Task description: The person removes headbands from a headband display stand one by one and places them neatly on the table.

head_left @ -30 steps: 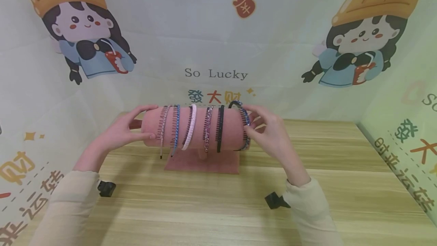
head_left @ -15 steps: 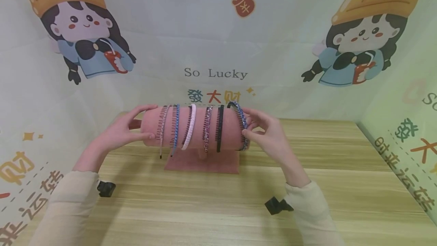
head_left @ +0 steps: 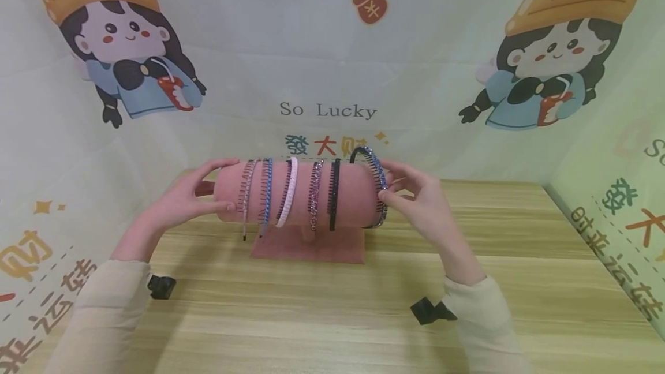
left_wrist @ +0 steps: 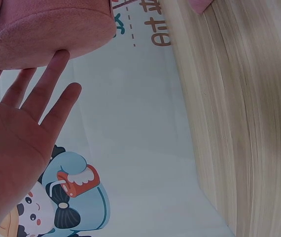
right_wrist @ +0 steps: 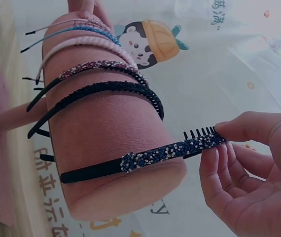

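Observation:
A pink plush headband stand (head_left: 353,196), a cylinder on a post and base, lies sideways before me. My left hand (head_left: 179,201) grips its left end, thumb at the front and a finger on top; the left wrist view shows fingertips on the pink end (left_wrist: 56,29). At the right end, my right hand (head_left: 415,195) pinches a blue rhinestone headband (head_left: 378,169) with comb teeth. In the right wrist view this headband (right_wrist: 165,152) tilts, its pinched side lifted off the cylinder and its bare black tip still lying across it.
Other headbands sit along the cylinder: black (head_left: 334,195), pink glitter (head_left: 315,195), white (head_left: 290,192), blue (head_left: 268,192) and pale pink (head_left: 248,195). The stand's base (head_left: 312,250) rests on the wooden table (head_left: 291,316). A printed cloth (head_left: 322,62) rises behind.
The right hand first shifts slightly left, then right, drawing the blue rhinestone headband outward and up at the cylinder's right end. My left hand stays in place.

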Demonstrator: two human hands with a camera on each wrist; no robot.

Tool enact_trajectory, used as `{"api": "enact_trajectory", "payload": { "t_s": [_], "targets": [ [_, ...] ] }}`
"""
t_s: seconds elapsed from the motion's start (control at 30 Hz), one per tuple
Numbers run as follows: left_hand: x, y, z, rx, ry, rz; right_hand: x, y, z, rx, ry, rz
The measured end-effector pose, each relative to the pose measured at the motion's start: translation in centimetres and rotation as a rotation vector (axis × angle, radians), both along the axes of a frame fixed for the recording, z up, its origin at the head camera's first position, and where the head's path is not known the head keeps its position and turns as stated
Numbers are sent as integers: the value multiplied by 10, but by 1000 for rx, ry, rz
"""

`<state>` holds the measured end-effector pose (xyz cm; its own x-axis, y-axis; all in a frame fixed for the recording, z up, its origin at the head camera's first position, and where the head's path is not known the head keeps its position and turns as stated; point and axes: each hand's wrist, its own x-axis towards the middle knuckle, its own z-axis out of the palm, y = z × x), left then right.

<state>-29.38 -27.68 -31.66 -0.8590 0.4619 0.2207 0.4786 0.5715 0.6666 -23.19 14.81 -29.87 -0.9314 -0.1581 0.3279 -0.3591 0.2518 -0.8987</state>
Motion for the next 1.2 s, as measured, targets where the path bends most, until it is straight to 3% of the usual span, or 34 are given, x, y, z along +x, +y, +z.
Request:
{"api": "enact_trajectory", "payload": {
  "t_s": [0.33, 0.63, 0.9, 1.2],
  "targets": [
    [0, -1, 0, 0, 5, 0, 7, 6, 13, -20, 9, -45],
    [-1, -1, -1, -20, 23, 13, 7, 13, 20, -33, 76, -80],
    [-1, -1, -2, 21, 1, -10, 8, 18, 24, -12, 70, -103],
    [-1, -1, 0, 19, -6, -1, 9, 27, 33, -61, 113, -188]
  ]
}}
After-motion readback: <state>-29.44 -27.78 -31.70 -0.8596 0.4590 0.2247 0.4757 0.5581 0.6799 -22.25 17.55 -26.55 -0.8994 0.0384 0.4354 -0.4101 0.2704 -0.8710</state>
